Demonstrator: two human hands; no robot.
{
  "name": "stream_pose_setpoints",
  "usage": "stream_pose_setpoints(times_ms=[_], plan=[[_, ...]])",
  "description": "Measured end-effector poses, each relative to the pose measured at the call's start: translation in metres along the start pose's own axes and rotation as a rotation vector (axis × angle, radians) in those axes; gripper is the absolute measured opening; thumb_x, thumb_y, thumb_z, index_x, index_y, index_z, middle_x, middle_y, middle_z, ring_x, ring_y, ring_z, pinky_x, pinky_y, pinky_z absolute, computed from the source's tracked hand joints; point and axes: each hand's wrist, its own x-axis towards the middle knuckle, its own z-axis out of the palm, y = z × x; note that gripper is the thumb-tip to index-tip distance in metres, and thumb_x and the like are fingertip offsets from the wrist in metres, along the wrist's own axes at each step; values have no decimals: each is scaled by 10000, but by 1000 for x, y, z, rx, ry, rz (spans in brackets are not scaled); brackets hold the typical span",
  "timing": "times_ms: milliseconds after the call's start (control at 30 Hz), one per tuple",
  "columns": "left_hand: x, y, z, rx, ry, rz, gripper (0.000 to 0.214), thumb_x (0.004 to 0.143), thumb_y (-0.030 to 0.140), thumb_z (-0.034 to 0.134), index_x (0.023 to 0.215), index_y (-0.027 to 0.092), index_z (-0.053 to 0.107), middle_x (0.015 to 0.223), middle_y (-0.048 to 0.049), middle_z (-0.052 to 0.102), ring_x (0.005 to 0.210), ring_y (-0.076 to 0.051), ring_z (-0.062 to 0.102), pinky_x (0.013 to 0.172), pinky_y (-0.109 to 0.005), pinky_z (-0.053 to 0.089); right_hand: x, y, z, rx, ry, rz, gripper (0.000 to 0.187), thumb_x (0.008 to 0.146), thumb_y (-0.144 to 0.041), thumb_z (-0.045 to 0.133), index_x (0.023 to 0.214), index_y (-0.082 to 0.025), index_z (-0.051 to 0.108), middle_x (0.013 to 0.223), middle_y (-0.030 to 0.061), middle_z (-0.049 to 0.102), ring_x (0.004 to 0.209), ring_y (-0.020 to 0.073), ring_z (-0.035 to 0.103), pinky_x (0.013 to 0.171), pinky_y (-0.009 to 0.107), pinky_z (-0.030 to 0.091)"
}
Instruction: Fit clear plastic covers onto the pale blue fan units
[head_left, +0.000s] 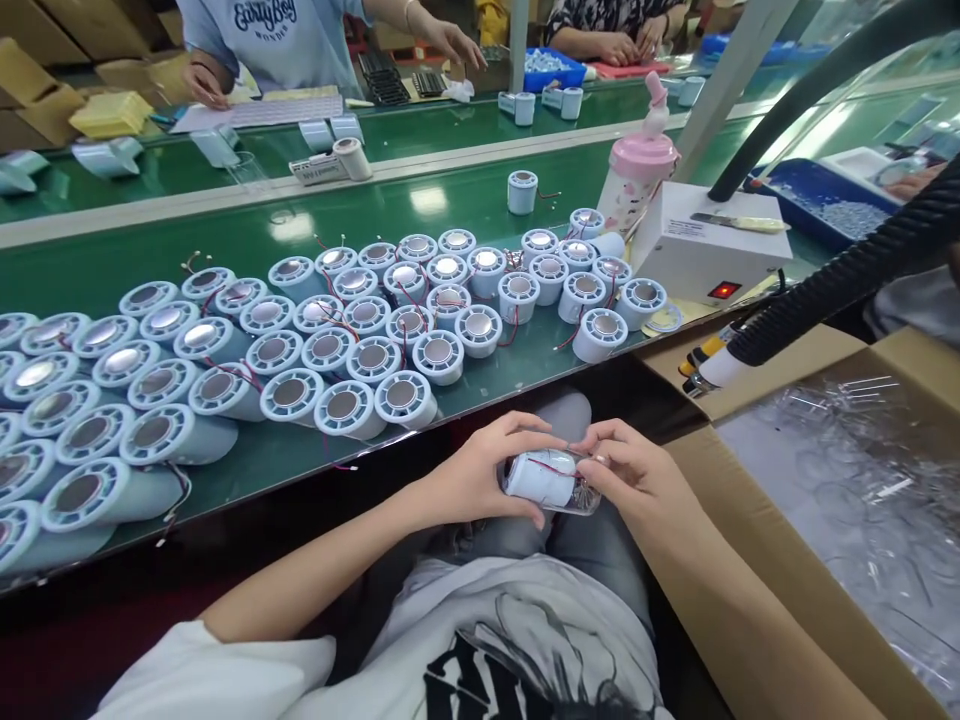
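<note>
Above my lap, my left hand [491, 470] wraps its thumb and fingers round a light-blue cylindrical part [541, 478]. A red wire runs along the side of this part. Clear plastic, apparently a transparent cover [581, 503], surrounds its right end, where some thin wires show. My right hand [634, 468] has its fingers bent and pinched at that end; exactly what lies between the fingertips is partly hidden. Many similar light-blue cylinders [345, 408] with round silver discs stand in rows on the green bench [480, 385] ahead, some trailing red and black wires.
At right, a cardboard box [739, 500] holds clear plastic pieces [847, 500]. A black flexible hose [817, 290] hangs over it. A white box with a red switch [709, 240] and a pink cup [637, 175] stand on the bench. People work across the belt [420, 135].
</note>
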Motion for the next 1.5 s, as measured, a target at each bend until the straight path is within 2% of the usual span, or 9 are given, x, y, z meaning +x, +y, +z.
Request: stream_pose_setpoints(times_ms=[167, 267, 333, 400, 467, 667, 900, 1167, 1500], plan=[[0, 5, 5, -381, -69, -165, 675, 728, 277, 818, 1347, 244, 549, 1269, -102, 606, 1147, -254, 601, 954, -370, 516, 5, 4, -12, 210, -6, 4, 289, 865, -356, 680, 617, -210, 655, 1003, 48, 661, 966, 199, 657, 813, 285, 525], [0, 7, 7, -643, -15, -286, 654, 721, 238, 816, 1314, 224, 541, 1227, -80, 616, 1079, -208, 620, 950, -349, 518, 2, 4, -15, 138, -67, -112, 72, 825, -334, 753, 867, -276, 749, 1246, 50, 669, 1191, 254, 611, 930, 340, 536], [-1, 8, 7, -759, 3, -342, 620, 733, 252, 808, 1294, 231, 546, 1205, -69, 614, 1033, -196, 623, 875, -332, 550, -3, 5, -15, -69, -77, -241, 323, 797, -267, 788, 1107, -315, 709, 1356, 51, 621, 1281, 268, 557, 1021, 380, 500], [-2, 8, 5, -800, -22, -371, 611, 750, 286, 797, 1304, 243, 543, 1187, -70, 609, 969, -193, 628, 756, -308, 573, -8, 7, -14, -240, -60, -337, 418, 815, -225, 766, 1206, -314, 650, 1357, 62, 622, 1287, 263, 557, 1043, 388, 491], [-3, 8, 3, -786, -61, -359, 634, 762, 306, 788, 1340, 259, 530, 1207, -77, 612, 950, -194, 633, 720, -292, 569, -12, 9, -14, -295, -50, -374, 377, 842, -231, 737, 1198, -298, 632, 1332, 70, 635, 1268, 261, 574, 1014, 377, 516], [-4, 16, -5, -578, -85, -227, 776, 685, 193, 851, 1385, 290, 533, 1393, -67, 574, 1180, -230, 603, 990, -318, 495, -15, 10, -14, -142, -100, -243, 385, 857, -282, 739, 1210, -313, 589, 1279, 32, 656, 1160, 211, 643, 962, 298, 556], [-7, 22, -5, -495, -85, -180, 752, 706, 221, 838, 1392, 278, 535, 1413, -98, 563, 1240, -262, 585, 1005, -353, 508, -15, 2, -15, 71, -178, -71, 402, 861, -298, 743, 1229, -317, 583, 1255, 20, 640, 1118, 201, 651, 939, 286, 565], [-8, 22, -5, -423, -91, -156, 761, 707, 236, 839, 1400, 270, 526, 1417, -112, 553, 1263, -270, 569, 1039, -390, 498, -16, 0, -13, 230, -202, 33, 348, 873, -326, 720, 1192, -292, 586, 1159, 28, 665, 1054, 191, 631, 886, 288, 555], [-9, 21, -5, -402, -93, -150, 762, 721, 239, 825, 1415, 261, 511, 1404, -112, 554, 1263, -260, 565, 1041, -364, 495, -12, -6, -9, 345, -157, 181, 276, 857, -360, 683, 1097, -250, 602, 967, 39, 705, 863, 198, 667, 708, 292, 585]])
